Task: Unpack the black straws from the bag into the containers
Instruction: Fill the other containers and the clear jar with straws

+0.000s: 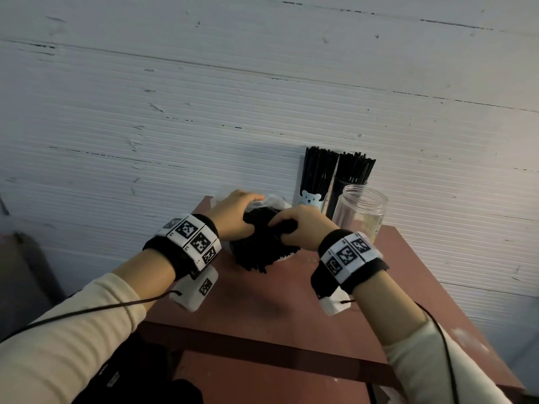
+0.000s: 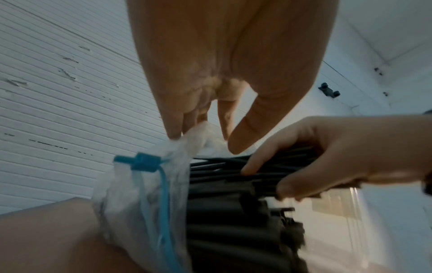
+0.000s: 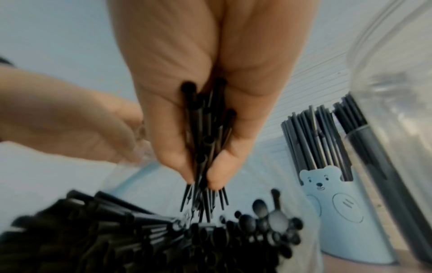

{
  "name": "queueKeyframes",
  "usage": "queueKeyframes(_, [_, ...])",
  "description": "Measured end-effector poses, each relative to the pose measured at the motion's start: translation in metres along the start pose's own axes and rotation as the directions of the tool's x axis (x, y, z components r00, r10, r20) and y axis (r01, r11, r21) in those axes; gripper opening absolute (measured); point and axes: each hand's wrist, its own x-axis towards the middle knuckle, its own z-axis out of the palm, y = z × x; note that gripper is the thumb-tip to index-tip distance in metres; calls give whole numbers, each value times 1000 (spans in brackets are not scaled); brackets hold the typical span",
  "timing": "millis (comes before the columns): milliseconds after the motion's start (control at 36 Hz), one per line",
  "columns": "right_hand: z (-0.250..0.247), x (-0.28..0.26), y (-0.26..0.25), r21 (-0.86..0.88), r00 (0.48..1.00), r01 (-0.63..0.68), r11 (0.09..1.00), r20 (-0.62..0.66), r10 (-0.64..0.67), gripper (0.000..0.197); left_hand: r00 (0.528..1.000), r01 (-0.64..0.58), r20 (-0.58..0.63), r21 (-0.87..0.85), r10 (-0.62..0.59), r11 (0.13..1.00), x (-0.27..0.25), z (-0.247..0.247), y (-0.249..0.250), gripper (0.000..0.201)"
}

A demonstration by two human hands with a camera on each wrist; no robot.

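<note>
Head view, mid frame, our left hand (image 1: 233,212) pinching the clear bag (image 2: 145,194), our right hand (image 1: 297,225) gripping black straws (image 3: 205,140), worktop (image 1: 262,301) below

Black straws (image 1: 262,252) bundled in clear bag (image 2: 145,194), three containers (image 1: 360,211) behind

On the tabletop (image 1: 262,301), three containers stand at the far right corner against the wall (image 1: 262,83): the bear-printed holder (image 1: 310,199) on the left, a straw-filled cup (image 1: 335,196) just right of it, and the jar (image 1: 360,211) in front of that cup, nearest the right edge. Left of them, towards the far left corner, lies the bag (image 2: 145,194) with the heap of straws (image 1: 259,255) spilling from it towards the near side. Both hands sit on that heap, the left hand (image 1: 236,214) at the bag end behind, the right hand (image 1: 297,225) beside it, between bag and jar.
</note>
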Motion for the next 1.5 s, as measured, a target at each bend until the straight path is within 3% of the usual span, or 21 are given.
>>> queueKeyframes(83, [-11, -15, 6, 29, 999, 30, 999, 14, -30, 39, 996, -45, -64, 168, 57, 985, -2, 8, 7, 72])
queueKeyframes(167, [-18, -28, 8, 21, 998, 48, 999, 25, -49, 38, 968, -180, -141, 192, 209, 965, -2, 18, 19, 64])
queueKeyframes(278, [-24, -39, 11, 46, 997, 71, 996, 27, -72, 37, 936, -309, -56, 340, 347, 888, 2, 35, 33, 60])
queueKeyframes(389, [-27, -49, 18, 115, 996, 78, 990, 30, -81, 36, 925, -358, 8, 349, 379, 866, 3, 42, 45, 66])
queueKeyframes(500, [-34, -60, 20, 144, 995, 95, 985, 29, -100, 37, 914, -378, -4, 354, 405, 856, 8, 50, 54, 28])
queueKeyframes(556, [-42, -66, 21, 172, 995, 94, 981, 11, -97, 37, 926, -338, -55, 317, 373, 886, 11, 52, 56, 14])
queueKeyframes(667, [-64, -80, 16, 221, 989, 149, 964, -58, -140, 38, 940, -316, -91, 124, 328, 941, 12, 44, 66, 17])
queueKeyframes(722, [-77, -85, 12, 217, 986, 151, 964, -100, -132, 42, 957, -279, -91, -7, 277, 960, 10, 38, 73, 4])
queueKeyframes(806, [-95, -92, 4, 247, 967, 188, 951, -214, -136, 44, 961, -259, -146, -188, 234, 947, 8, 36, 85, 14])
queueKeyframes(917, [-103, -93, -8, 304, 878, 340, 890, -442, -185, 33, 970, -224, -187, -463, 153, 858, 9, 40, 100, 25])
queueKeyframes(1083, [-80, -72, -7, 70, 726, 411, 909, -628, -280, 42, 991, -133, -91, -699, 98, 703, 8, 62, 108, 27])
queueKeyframes(1167, [-64, -66, 0, 61, 736, 420, 906, -607, -300, 52, 996, -5, 51, -780, 71, 626, 7, 75, 103, 37])
queueKeyframes(1278, [-50, -61, 13, 68, 813, 330, 942, -528, -246, 26, 991, 71, 122, -803, 47, 591, 7, 85, 96, 40])
queueKeyframes(1417, [-50, -58, 13, 95, 764, 343, 935, -607, -218, 19, 991, 84, 131, -810, 40, 581, 11, 81, 97, 14])
queueKeyframes(1500, [-46, -54, 15, 90, 777, 341, 936, -587, -227, 24, 990, 84, 134, -806, 42, 586, 12, 81, 97, 26])
